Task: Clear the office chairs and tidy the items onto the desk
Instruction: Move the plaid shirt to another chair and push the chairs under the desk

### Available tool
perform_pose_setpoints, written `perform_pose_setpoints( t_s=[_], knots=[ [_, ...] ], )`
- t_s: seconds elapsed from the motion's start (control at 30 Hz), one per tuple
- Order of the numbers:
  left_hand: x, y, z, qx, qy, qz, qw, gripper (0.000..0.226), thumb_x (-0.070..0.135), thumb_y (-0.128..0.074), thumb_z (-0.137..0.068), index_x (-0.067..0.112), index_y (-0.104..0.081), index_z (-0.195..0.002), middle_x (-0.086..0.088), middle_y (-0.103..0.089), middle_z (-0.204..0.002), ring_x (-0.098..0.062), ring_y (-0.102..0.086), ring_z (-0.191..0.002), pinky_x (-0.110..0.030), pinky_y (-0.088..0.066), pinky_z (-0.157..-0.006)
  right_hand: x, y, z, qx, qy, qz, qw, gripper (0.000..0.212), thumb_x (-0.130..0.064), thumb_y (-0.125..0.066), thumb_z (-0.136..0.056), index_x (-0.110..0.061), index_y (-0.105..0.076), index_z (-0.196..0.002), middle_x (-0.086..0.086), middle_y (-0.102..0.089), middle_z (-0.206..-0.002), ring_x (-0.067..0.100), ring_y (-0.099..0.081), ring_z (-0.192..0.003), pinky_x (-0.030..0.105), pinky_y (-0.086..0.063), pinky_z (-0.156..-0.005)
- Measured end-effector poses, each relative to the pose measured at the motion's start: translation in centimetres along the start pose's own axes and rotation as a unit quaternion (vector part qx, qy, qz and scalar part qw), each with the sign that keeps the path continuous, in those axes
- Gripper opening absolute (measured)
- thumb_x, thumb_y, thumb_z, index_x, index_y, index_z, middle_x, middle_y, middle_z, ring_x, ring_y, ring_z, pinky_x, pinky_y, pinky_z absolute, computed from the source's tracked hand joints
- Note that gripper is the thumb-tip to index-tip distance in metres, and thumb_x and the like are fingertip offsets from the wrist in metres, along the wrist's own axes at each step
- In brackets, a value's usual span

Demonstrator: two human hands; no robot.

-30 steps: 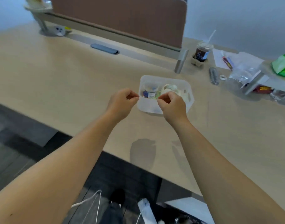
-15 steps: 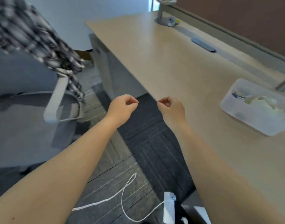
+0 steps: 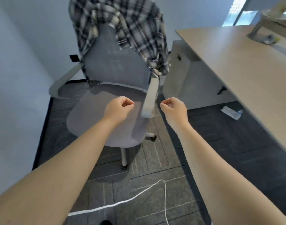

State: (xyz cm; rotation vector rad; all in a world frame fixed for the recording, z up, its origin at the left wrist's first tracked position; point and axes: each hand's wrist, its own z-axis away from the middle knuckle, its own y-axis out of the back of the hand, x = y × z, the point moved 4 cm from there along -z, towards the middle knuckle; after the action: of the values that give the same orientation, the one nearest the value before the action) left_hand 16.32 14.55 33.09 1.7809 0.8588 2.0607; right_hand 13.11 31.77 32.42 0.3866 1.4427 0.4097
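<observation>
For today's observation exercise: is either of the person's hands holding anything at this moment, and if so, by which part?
Nothing is held. The left hand and right hand are loosely curled and empty, raised in front of the grey office chair, clear of the plaid shirt draped over its backrest.

Black-and-white plaid woven cloth shirt (image 3: 122, 25), soft and matt, beyond both hands. Grey fabric-upholstered office chair (image 3: 106, 114), matt weave, under the left hand; its pale armrests look like smooth plastic. Light wood-grain laminate desk (image 3: 244, 65), smooth with low sheen, right of the right hand.
</observation>
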Motion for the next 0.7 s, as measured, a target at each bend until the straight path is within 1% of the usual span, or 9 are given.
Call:
perform_pose_setpoints(
  t_s=[0.13, 0.23, 0.27, 0.3, 0.4, 0.47, 0.57, 0.63, 0.7],
  knots=[
    [-6.6, 8.2, -1.7, 0.022, 0.035, 0.004, 0.999, 0.016, 0.014, -0.051, -0.088, 0.009, -0.063, -0.098, -0.004, -0.060, -0.094, -0.017, -0.054, -0.090, -0.028, -0.040, -0.078, -4.6, -9.4, 0.0, -0.034, -0.003, 0.012, 0.999, 0.020, -0.017, -0.049, -0.090, -0.008, -0.061, -0.102, 0.001, -0.055, -0.091, 0.018, -0.050, -0.086, 0.030, -0.041, -0.074],
    [-10.8, 13.1, -2.8, 0.044, 0.071, 0.020, 0.996, 0.013, 0.016, -0.052, -0.088, 0.012, -0.062, -0.095, -0.002, -0.060, -0.095, -0.019, -0.056, -0.093, -0.030, -0.042, -0.079, -7.7, -14.7, -0.4, -0.062, 0.003, 0.026, 0.998, 0.021, -0.018, -0.048, -0.091, -0.008, -0.060, -0.105, -0.001, -0.053, -0.091, 0.016, -0.049, -0.085, 0.025, -0.038, -0.063],
    [-11.9, 14.3, -3.2, 0.051, 0.080, 0.024, 0.995, 0.012, 0.016, -0.052, -0.088, 0.013, -0.062, -0.095, -0.002, -0.060, -0.095, -0.020, -0.057, -0.094, -0.032, -0.043, -0.081, -8.6, -16.2, -0.7, -0.073, 0.008, 0.026, 0.997, 0.021, -0.018, -0.048, -0.091, -0.007, -0.059, -0.105, -0.001, -0.053, -0.091, 0.016, -0.048, -0.085, 0.023, -0.037, -0.058],
    [-13.0, 15.5, -3.6, 0.061, 0.087, 0.029, 0.994, 0.011, 0.016, -0.052, -0.088, 0.013, -0.061, -0.093, -0.002, -0.060, -0.095, -0.021, -0.057, -0.094, -0.034, -0.044, -0.083, -9.5, -17.7, -1.1, -0.084, 0.013, 0.027, 0.996, 0.021, -0.017, -0.048, -0.090, -0.007, -0.060, -0.104, -0.001, -0.053, -0.091, 0.016, -0.048, -0.085, 0.021, -0.037, -0.056],
    [-15.6, 18.0, -4.9, 0.083, 0.111, 0.047, 0.989, 0.006, 0.015, -0.052, -0.088, 0.017, -0.058, -0.086, -0.002, -0.059, -0.092, -0.020, -0.055, -0.091, -0.038, -0.046, -0.087, -11.3, -21.6, -2.7, -0.108, 0.018, 0.019, 0.994, 0.016, -0.016, -0.050, -0.089, -0.009, -0.060, -0.099, 0.000, -0.054, -0.089, 0.017, -0.049, -0.083, 0.024, -0.038, -0.059],
    [-17.0, 19.1, -5.9, 0.088, 0.124, 0.052, 0.987, 0.007, 0.015, -0.052, -0.088, 0.017, -0.057, -0.085, -0.001, -0.058, -0.092, -0.019, -0.054, -0.091, -0.040, -0.046, -0.089, -12.1, -24.0, -3.8, -0.123, 0.014, 0.011, 0.992, 0.009, -0.016, -0.050, -0.088, -0.013, -0.059, -0.092, 0.000, -0.055, -0.087, 0.017, -0.049, -0.080, 0.024, -0.037, -0.055],
    [-18.6, 20.8, -8.0, 0.095, 0.141, 0.060, 0.984, 0.010, 0.014, -0.051, -0.088, 0.019, -0.057, -0.081, 0.000, -0.058, -0.092, -0.019, -0.055, -0.092, -0.041, -0.046, -0.091, -12.7, -27.4, -6.1, -0.149, 0.007, 0.005, 0.989, 0.004, -0.016, -0.051, -0.088, -0.015, -0.055, -0.087, -0.003, -0.053, -0.079, 0.017, -0.049, -0.074, 0.026, -0.038, -0.063],
    [-19.7, 22.1, -9.6, 0.109, 0.155, 0.060, 0.980, 0.008, 0.014, -0.051, -0.088, 0.017, -0.058, -0.085, -0.001, -0.058, -0.092, -0.019, -0.055, -0.092, -0.042, -0.047, -0.093, -13.4, -29.6, -7.8, -0.166, 0.002, 0.008, 0.986, 0.005, -0.016, -0.050, -0.089, -0.015, -0.053, -0.085, -0.004, -0.051, -0.075, 0.012, -0.046, -0.063, 0.024, -0.037, -0.055],
    [-20.9, 23.4, -11.6, 0.124, 0.166, 0.065, 0.976, 0.009, 0.013, -0.051, -0.088, 0.013, -0.060, -0.090, -0.002, -0.058, -0.093, -0.019, -0.054, -0.092, -0.042, -0.047, -0.094, -14.2, -31.7, -9.6, -0.178, 0.001, 0.009, 0.984, 0.005, -0.016, -0.050, -0.089, -0.016, -0.052, -0.085, -0.007, -0.049, -0.073, 0.007, -0.043, -0.060, 0.020, -0.033, -0.050]
  ],
)
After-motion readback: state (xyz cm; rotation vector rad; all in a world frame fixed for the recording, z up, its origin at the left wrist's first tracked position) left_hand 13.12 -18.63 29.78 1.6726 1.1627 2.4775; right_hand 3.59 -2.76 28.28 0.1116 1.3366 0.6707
